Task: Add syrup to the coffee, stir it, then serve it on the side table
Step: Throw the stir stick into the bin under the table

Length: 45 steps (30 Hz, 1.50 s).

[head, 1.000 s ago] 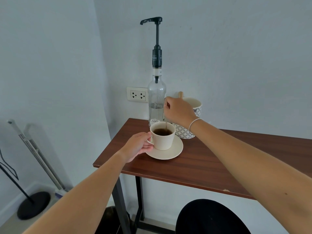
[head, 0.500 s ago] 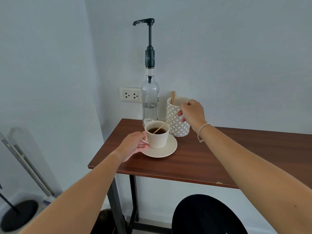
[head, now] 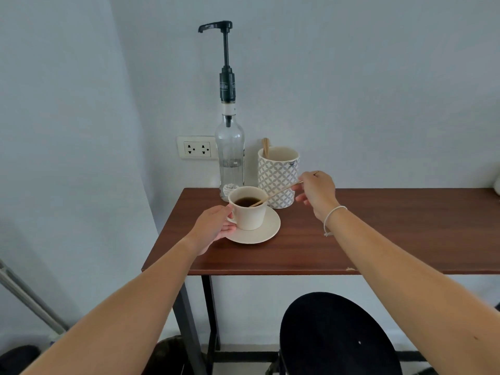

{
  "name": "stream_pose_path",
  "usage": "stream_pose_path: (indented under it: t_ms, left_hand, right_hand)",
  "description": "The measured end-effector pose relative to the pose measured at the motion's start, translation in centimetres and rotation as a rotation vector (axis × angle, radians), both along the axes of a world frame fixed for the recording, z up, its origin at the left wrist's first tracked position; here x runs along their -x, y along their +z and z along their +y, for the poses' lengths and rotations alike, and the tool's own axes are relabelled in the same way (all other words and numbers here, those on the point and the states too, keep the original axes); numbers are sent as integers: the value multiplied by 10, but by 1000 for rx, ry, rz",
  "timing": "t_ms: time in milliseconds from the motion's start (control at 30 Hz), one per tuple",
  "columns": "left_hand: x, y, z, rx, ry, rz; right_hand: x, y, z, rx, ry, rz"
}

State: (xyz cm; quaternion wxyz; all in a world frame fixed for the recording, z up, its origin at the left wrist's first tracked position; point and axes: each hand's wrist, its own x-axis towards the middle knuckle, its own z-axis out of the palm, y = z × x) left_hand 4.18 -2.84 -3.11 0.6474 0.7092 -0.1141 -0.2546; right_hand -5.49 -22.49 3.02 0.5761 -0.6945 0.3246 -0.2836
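Note:
A cream cup (head: 250, 212) of dark coffee stands on a cream saucer (head: 266, 231) on the brown table (head: 351, 239). My left hand (head: 215, 226) grips the cup by its handle on the left side. My right hand (head: 316, 192) pinches the upper end of a thin wooden stir stick (head: 276, 194), which slants down to the left with its tip in the coffee. Right behind the cup, against the wall, stands the clear syrup bottle (head: 230, 158) with a tall black pump.
A patterned white mug (head: 278, 177) holding more wooden sticks stands right of the bottle, just behind the saucer. A wall socket (head: 197, 148) is left of the bottle. A black round stool (head: 338, 336) sits below the table's front edge.
My right hand went from above the cup to the right, tilting the stick from upright to a slant. The left hand stayed on the cup handle. The camera view shifted.

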Motion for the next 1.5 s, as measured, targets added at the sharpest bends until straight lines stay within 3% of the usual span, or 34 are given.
stream_pose_path:
  t_ms: [567, 867, 1000, 1233, 1500]
  left_hand:
    - [10, 14, 27, -105, 98, -83]
    - [21, 28, 100, -245, 277, -252]
    - [15, 35, 139, -430, 356, -475]
    - [-20, 39, 195, -635, 301, -647]
    - [-118, 22, 250, -929, 58, -1014]
  right_hand:
    - [14, 7, 15, -129, -65, -70]
    - [10, 23, 48, -185, 57, -124]
    - [2, 32, 89, -191, 155, -147]
    - [-35, 28, 165, -12, 291, -88]
    - [-107, -10, 249, 297, 293, 29]
